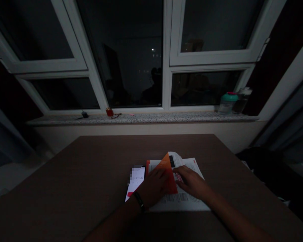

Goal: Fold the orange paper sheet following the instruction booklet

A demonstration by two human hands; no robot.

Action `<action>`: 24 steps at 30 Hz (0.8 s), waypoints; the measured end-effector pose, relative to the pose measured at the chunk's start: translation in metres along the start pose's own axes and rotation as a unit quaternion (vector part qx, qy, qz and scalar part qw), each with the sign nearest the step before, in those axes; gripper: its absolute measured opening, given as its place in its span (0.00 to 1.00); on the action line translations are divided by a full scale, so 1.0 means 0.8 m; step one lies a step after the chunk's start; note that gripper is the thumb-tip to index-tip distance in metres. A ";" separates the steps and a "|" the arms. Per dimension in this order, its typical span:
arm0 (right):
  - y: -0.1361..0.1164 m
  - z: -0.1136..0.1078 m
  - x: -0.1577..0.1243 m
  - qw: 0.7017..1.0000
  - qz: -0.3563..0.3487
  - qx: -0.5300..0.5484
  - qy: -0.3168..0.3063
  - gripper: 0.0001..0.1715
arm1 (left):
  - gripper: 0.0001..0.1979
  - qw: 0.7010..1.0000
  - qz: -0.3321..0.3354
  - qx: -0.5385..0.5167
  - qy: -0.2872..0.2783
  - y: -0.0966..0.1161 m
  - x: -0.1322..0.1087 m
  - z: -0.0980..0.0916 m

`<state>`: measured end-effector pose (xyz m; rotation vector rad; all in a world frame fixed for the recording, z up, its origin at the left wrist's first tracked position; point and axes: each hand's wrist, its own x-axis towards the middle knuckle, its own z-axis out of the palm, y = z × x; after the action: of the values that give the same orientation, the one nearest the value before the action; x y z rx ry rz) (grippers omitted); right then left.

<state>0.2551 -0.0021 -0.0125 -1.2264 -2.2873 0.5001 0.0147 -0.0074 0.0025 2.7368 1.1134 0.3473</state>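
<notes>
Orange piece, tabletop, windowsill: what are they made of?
Orange piece: likely printed paper; thin, crisp straight edges, pale lettering.
Tabletop: wood or wood-look laminate, fairly matte; brown, no strong glare.
Windowsill: stone or stone-look, judging by grey speckle; polish hard to tell in this dim light.

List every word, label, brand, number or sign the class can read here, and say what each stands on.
"01 42": on the lit screen of the phone; the area to its left is pixelated.
Orange page: faint pale lines, too small to read.
White pages: print and a small red mark near the top right corner, too small and blurred to read.
</notes>
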 end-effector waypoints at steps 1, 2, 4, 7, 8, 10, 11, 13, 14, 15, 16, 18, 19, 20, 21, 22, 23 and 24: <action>0.000 0.000 0.000 1.000 -0.004 0.003 -0.002 0.25 | 0.24 1.000 0.001 -0.003 -0.002 -0.001 -0.001 0.001; 0.000 -0.001 0.000 1.000 -0.004 0.005 -0.004 0.25 | 0.25 1.000 0.002 -0.005 -0.004 -0.001 -0.001 0.002; 0.000 -0.002 -0.001 1.000 0.005 0.005 -0.003 0.24 | 0.25 1.000 -0.003 -0.005 -0.006 -0.001 -0.001 0.001; 0.002 -0.005 -0.002 1.000 0.028 0.000 0.008 0.23 | 0.23 1.000 -0.024 0.005 -0.006 0.000 0.000 -0.004; 0.004 -0.007 -0.003 0.999 0.034 -0.001 0.013 0.22 | 0.23 0.999 -0.031 0.010 -0.007 0.001 0.001 -0.006; 0.009 -0.010 -0.004 0.999 0.040 0.002 0.019 0.22 | 0.23 0.999 -0.042 0.019 -0.011 0.001 0.002 -0.008; 0.012 -0.011 -0.005 0.999 0.040 0.005 0.021 0.23 | 0.24 0.999 -0.047 0.023 -0.012 0.001 0.001 -0.008; 0.019 -0.012 -0.007 0.999 0.033 0.008 0.021 0.24 | 0.24 0.998 -0.050 0.030 -0.012 0.000 0.001 -0.007; 0.023 -0.013 -0.007 0.999 0.029 0.008 0.019 0.25 | 0.24 0.998 -0.049 0.033 -0.010 -0.001 0.000 -0.006; 0.026 -0.014 -0.008 0.999 0.027 0.007 0.018 0.26 | 0.24 0.998 -0.046 0.035 -0.008 -0.001 -0.001 -0.005; 0.029 -0.015 -0.009 0.999 0.028 0.004 0.018 0.26 | 0.24 0.998 -0.041 0.037 -0.005 -0.002 -0.001 -0.003; 0.033 -0.017 -0.009 0.999 0.042 -0.009 0.020 0.28 | 0.25 0.999 -0.033 0.038 -0.002 -0.004 -0.002 -0.002; 0.034 -0.018 -0.009 0.998 0.054 -0.018 0.023 0.29 | 0.25 0.999 -0.030 0.036 -0.003 -0.005 -0.002 -0.002; 0.035 -0.019 -0.009 0.997 0.066 -0.029 0.026 0.29 | 0.26 0.999 -0.029 0.034 -0.004 -0.005 -0.002 -0.003; 0.035 -0.019 -0.009 0.996 0.076 -0.039 0.028 0.29 | 0.26 0.999 -0.030 0.032 -0.007 -0.005 -0.002 -0.004; 0.034 -0.020 -0.008 0.995 0.084 -0.049 0.032 0.28 | 0.26 0.999 -0.031 0.030 -0.009 -0.005 -0.002 -0.004; 0.034 -0.020 -0.008 0.994 0.090 -0.056 0.036 0.28 | 0.26 0.999 -0.032 0.029 -0.011 -0.004 -0.002 -0.005; 0.033 -0.019 -0.008 0.993 0.093 -0.060 0.040 0.27 | 0.26 0.999 -0.033 0.029 -0.012 -0.004 -0.002 -0.006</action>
<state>0.2846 0.0076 -0.0156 -1.5004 -2.1734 0.3749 0.0101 -0.0059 0.0062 2.7379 1.2242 0.2771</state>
